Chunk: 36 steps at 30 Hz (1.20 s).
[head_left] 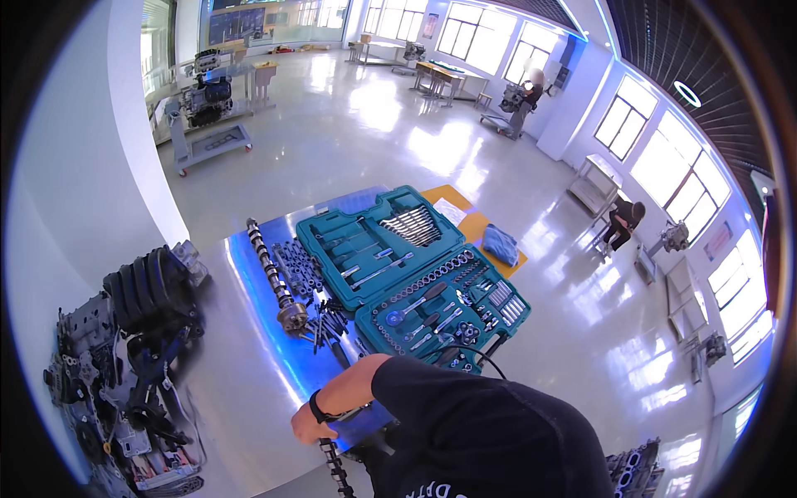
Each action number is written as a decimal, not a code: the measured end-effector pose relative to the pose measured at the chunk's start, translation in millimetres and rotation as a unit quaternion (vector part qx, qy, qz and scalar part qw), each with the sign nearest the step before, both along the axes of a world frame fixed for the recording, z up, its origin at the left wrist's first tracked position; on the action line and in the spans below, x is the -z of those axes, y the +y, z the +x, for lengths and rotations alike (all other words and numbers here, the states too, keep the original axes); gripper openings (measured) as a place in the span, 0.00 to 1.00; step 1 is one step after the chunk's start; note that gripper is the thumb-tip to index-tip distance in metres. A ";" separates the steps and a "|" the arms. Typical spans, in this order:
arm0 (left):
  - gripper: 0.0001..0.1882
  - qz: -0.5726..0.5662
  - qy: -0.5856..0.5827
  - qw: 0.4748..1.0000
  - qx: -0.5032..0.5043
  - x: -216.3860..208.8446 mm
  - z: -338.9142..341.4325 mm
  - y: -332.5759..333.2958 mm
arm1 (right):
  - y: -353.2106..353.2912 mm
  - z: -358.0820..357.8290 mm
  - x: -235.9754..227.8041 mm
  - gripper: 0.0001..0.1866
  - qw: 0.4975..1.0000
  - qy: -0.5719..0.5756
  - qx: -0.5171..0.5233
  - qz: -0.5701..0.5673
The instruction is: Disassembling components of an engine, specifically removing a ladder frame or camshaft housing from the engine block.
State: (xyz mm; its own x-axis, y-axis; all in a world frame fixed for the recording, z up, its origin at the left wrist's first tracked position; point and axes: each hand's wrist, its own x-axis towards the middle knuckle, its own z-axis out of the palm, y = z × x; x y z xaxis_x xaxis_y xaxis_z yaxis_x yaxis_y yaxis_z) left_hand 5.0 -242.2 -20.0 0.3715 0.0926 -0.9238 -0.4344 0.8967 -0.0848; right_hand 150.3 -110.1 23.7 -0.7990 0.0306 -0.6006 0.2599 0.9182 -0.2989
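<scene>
My right arm, in a black sleeve, reaches leftward across the near edge of the metal-topped table point(237, 282). A dark band circles its wrist. My right hand point(312, 425) is closed around the upper end of a camshaft point(335, 471), whose lobed lower part runs down to the picture's bottom edge. My left hand is not in view. A second camshaft point(270, 270) lies lengthwise along the table's left side. Beside it are several rows of small dark metal parts point(297, 267) and a loose pile of bolts point(332, 322).
An open teal tool case point(353, 292) with wrenches, sockets and ratchets covers the table's right part. Blue cloth point(501, 245) lies beyond it on yellow sheet. Dark engine parts point(149, 299) crowd the left. A wheeled engine stand point(212, 145) and two people are farther off.
</scene>
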 end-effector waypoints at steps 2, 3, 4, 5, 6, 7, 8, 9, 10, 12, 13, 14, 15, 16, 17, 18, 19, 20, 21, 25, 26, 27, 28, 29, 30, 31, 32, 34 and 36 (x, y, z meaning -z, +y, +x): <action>0.20 -0.003 0.002 1.000 -0.005 2.1 -3.2 -1.2 | -2.1 -3.2 -4.5 0.22 1.000 0.019 -0.002 0.009; 0.21 -0.003 0.004 1.000 -0.009 3.0 -5.3 -2.0 | -2.7 -5.3 -6.5 0.22 0.999 0.038 -0.002 0.018; 0.21 -0.003 0.005 1.000 -0.008 2.5 -5.9 -1.2 | -2.2 -5.3 -3.6 0.22 0.999 0.039 0.000 0.019; 0.21 -0.001 0.007 1.000 -0.007 1.9 -6.0 -0.4 | -2.0 -4.8 -0.4 0.21 0.998 0.060 0.004 0.021; 0.21 0.001 0.007 1.000 -0.006 1.7 -5.7 -0.9 | -1.3 -4.5 2.9 0.19 0.996 0.082 0.008 0.023; 0.21 0.001 0.008 1.000 -0.006 1.6 -4.9 -0.3 | 0.6 -6.0 3.4 0.19 0.996 0.084 0.008 0.024; 0.21 0.001 0.009 1.000 -0.005 2.1 -4.2 0.5 | 2.5 -7.7 4.0 0.20 0.998 0.059 0.014 0.019; 0.21 0.001 0.009 1.000 -0.006 2.2 -5.4 0.7 | 4.6 -9.6 4.5 0.20 0.999 0.034 0.019 0.014; 0.22 0.002 0.010 1.000 -0.006 2.0 -3.9 1.2 | 6.5 -9.8 4.4 0.20 0.999 0.035 0.020 0.015; 0.22 0.002 0.011 1.000 -0.005 1.8 -2.6 1.9 | 11.6 -8.8 3.6 0.21 0.999 0.015 0.030 0.005; 0.22 0.003 0.015 1.000 -0.006 1.8 -3.3 1.8 | 13.6 -8.2 4.0 0.21 0.999 0.016 0.031 0.005; 0.22 0.003 0.015 1.000 -0.007 2.1 -2.3 1.9 | 16.1 -7.0 4.1 0.21 0.999 0.031 0.030 0.012; 0.22 0.003 0.016 1.000 -0.006 1.9 -2.1 2.1 | 18.3 -5.9 3.9 0.21 0.998 0.045 0.030 0.019; 0.22 0.004 0.015 1.000 -0.004 1.3 -0.9 3.5 | 20.3 -4.9 6.2 0.21 0.998 0.046 0.033 0.021; 0.22 0.005 0.015 1.000 -0.001 0.8 1.0 4.1 | 22.1 -2.6 8.2 0.21 0.998 0.046 0.034 0.027; 0.23 0.006 0.015 1.000 0.002 0.3 4.2 5.0 | 23.6 0.4 9.8 0.20 0.998 0.045 0.036 0.034; 0.23 0.006 0.016 1.000 0.001 1.5 3.8 4.7 | 24.2 -0.4 6.7 0.20 0.998 0.044 0.035 0.033; 0.23 0.003 0.016 1.000 -0.002 2.8 3.4 4.3 | 25.3 -1.2 3.3 0.20 0.998 0.036 0.045 0.034; 0.23 0.002 0.015 1.000 -0.005 3.7 2.3 4.4 | 26.2 -2.1 -0.1 0.21 0.998 0.028 0.055 0.034; 0.24 -0.003 0.018 1.000 -0.012 5.0 -0.9 3.0 | 27.2 -2.6 -3.2 0.21 0.996 0.033 0.040 0.068; 0.24 -0.005 0.018 1.000 -0.012 5.5 -0.4 2.7 | 27.7 -0.8 -1.5 0.21 0.996 0.045 0.030 0.077; 0.24 -0.002 0.016 1.000 -0.011 6.4 3.8 4.0 | 28.3 1.9 0.4 0.20 0.994 0.057 0.020 0.086; 0.24 -0.005 0.018 1.000 -0.014 6.6 0.8 4.4 | 27.9 -0.1 -0.8 0.20 0.995 0.059 0.018 0.084; 0.24 -0.006 0.018 1.000 -0.015 7.6 -0.4 4.1 | 25.9 0.9 -1.6 0.18 0.991 0.069 -0.015 0.117; 0.24 -0.007 0.019 1.000 -0.017 8.8 -0.6 3.9 | 25.2 1.1 -2.4 0.16 0.985 0.080 -0.047 0.149; 0.24 -0.006 0.014 1.000 -0.018 8.5 1.7 2.2 | 24.1 2.3 -2.5 0.16 0.985 0.081 -0.046 0.148; 0.25 -0.007 0.016 1.000 -0.016 6.8 3.4 2.9 | 22.7 5.1 -2.5 0.15 0.979 0.083 -0.065 0.174; 0.25 -0.010 0.017 1.000 -0.021 5.7 3.0 3.0 | 18.7 7.7 -7.4 0.13 0.971 0.083 -0.081 0.209; 0.25 -0.016 0.021 0.999 -0.028 7.1 2.2 0.4 | 17.2 9.2 -39.7 0.13 0.968 0.153 -0.036 0.197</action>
